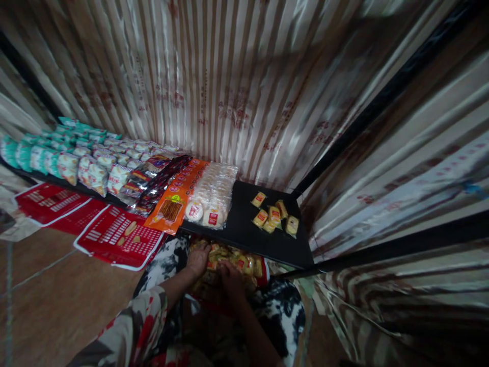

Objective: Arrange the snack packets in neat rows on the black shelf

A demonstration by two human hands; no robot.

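A heap of small gold-wrapped snack packs (248,264) fills a red-edged bag or box on my lap, partly under the shelf edge. Over its left side lies my left hand (198,259), its fingers stretched out across the packs. My right hand (231,279) reaches into the middle of the heap with its fingers bent together; what they hold, if anything, is lost in shadow. Several matching yellow snack packs (274,215) lie loosely on the right end of the black shelf (246,199), above my hands.
Left along the shelf stand rows of round white crackers (212,216), an orange snack bag (168,211), dark packets (143,178), white bags (92,173) and teal bags (23,152). Red printed packaging (118,234) hangs below. A striped curtain (229,76) and black poles (367,122) enclose the shelf.
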